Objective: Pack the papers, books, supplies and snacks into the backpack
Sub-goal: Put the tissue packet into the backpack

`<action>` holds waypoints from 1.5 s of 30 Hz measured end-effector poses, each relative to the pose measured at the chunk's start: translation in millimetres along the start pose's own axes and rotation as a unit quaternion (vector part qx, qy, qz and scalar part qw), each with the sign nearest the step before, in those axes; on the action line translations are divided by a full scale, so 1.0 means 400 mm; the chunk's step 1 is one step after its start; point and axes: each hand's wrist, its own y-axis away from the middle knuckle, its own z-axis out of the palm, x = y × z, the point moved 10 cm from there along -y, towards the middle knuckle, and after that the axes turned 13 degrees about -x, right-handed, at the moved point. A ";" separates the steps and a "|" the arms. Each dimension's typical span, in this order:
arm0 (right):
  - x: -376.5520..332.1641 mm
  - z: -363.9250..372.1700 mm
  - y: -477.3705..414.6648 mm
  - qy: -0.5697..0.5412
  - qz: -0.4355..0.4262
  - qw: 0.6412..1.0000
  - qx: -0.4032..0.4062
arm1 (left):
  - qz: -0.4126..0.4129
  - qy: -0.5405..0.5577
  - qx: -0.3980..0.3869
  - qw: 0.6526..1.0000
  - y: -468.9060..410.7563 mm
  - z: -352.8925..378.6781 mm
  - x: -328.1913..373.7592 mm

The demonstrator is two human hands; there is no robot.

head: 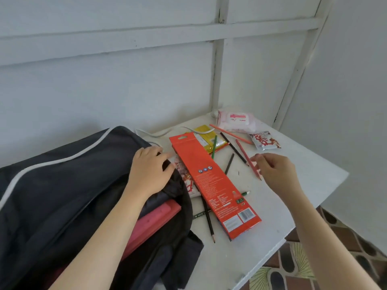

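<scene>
Writing: the orange pencil box point(213, 185) carries fine white print and a barcode, too small to read; the snack packet point(265, 141) has red lettering, illegible.
Left hand point(149, 168): fingers curled over the opening rim of the backpack point(52, 195), holding the fabric.
Right hand point(276, 171): fingers loosely bent, thumb and forefinger narrowly apart, holding nothing, over a red pencil point(244, 153).
Backpack: lies on the white table point(303, 185), left of the box; a pink book point(155, 222) shows inside.
</scene>
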 end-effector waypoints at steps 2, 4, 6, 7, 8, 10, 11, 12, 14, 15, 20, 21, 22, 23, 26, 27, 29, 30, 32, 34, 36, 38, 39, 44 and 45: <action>0.032 -0.017 -0.074 0.016 0.010 1.000 -0.010 | 0.005 0.007 0.036 0.999 0.012 -0.003 0.000; 0.061 -0.026 -0.155 0.042 0.020 0.999 -0.023 | 0.006 0.007 0.054 0.998 0.016 -0.006 0.004; 0.084 -0.035 -0.236 0.059 0.027 0.998 -0.021 | 0.004 0.012 0.058 0.998 0.015 -0.003 0.005; 0.095 -0.040 -0.274 0.062 0.032 0.997 -0.013 | 0.004 0.014 0.058 0.998 0.013 -0.001 0.004; 0.107 -0.046 -0.312 0.065 0.037 0.997 -0.001 | 0.003 0.015 0.061 0.998 0.012 0.000 0.004; 0.120 -0.058 -0.379 0.087 0.042 0.995 0.027 | 0.004 0.014 0.071 0.997 0.012 0.000 0.005; 0.119 -0.065 -0.406 0.103 0.042 0.993 0.042 | 0.002 0.015 0.076 0.997 0.012 -0.001 0.005; 0.115 -0.070 -0.430 0.118 0.040 0.991 0.057 | -0.003 0.017 0.079 0.997 0.010 -0.002 0.004; 0.097 -0.068 -0.470 0.173 0.036 0.982 0.068 | -0.021 0.026 0.082 0.996 0.001 -0.004 -0.002; 0.092 -0.061 -0.489 0.214 0.048 0.974 0.060 | -0.034 0.031 0.083 0.995 -0.004 -0.005 -0.005; 0.126 -0.027 -0.564 0.298 0.140 0.944 -0.012 | -0.087 0.038 0.087 0.992 -0.028 -0.004 -0.017; 0.129 -0.023 -0.572 0.297 0.144 0.944 -0.016 | -0.089 0.036 0.090 0.991 -0.026 -0.004 -0.018; 0.130 -0.021 -0.578 0.293 0.146 0.945 -0.018 | -0.088 0.035 0.094 0.991 -0.024 -0.005 -0.019; 0.131 -0.020 -0.583 0.288 0.145 0.946 -0.019 | -0.086 0.035 0.097 0.991 -0.020 -0.006 -0.019; 0.124 -0.019 -0.594 0.256 0.133 0.957 -0.015 | -0.085 0.036 0.098 0.991 -0.017 -0.005 -0.018; 0.118 -0.019 -0.597 0.236 0.120 0.964 -0.010 | -0.084 0.036 0.097 0.991 -0.017 -0.005 -0.017; 0.108 -0.011 -0.601 0.163 0.081 0.983 -0.006 | -0.080 0.034 0.097 0.991 -0.017 -0.006 -0.014; 0.101 -0.007 -0.599 0.115 0.058 0.992 -0.004 | -0.079 0.033 0.098 0.992 -0.016 -0.006 -0.012; 0.084 -0.007 -0.584 0.018 0.018 1.000 0.009 | -0.077 0.030 0.098 0.992 -0.014 -0.009 -0.007; 0.068 -0.010 -0.565 -0.053 -0.005 0.998 0.016 | -0.076 0.030 0.096 0.992 -0.015 -0.008 -0.005; 0.056 -0.005 -0.547 -0.089 -0.020 0.996 0.002 | -0.077 0.029 0.095 0.992 -0.015 -0.007 -0.006; 0.050 0.004 -0.534 -0.086 -0.025 0.996 -0.024 | -0.077 0.027 0.097 0.992 -0.015 -0.006 -0.007; 0.053 0.010 -0.533 -0.085 -0.019 0.995 -0.037 | -0.077 0.027 0.098 0.992 -0.015 -0.006 -0.008; 0.080 0.009 -0.509 -0.162 0.033 0.986 -0.032 | -0.068 0.046 0.100 0.992 -0.015 -0.011 -0.007; 0.077 0.002 -0.494 -0.184 0.032 0.982 -0.024 | -0.063 0.062 0.103 0.991 -0.009 -0.015 -0.006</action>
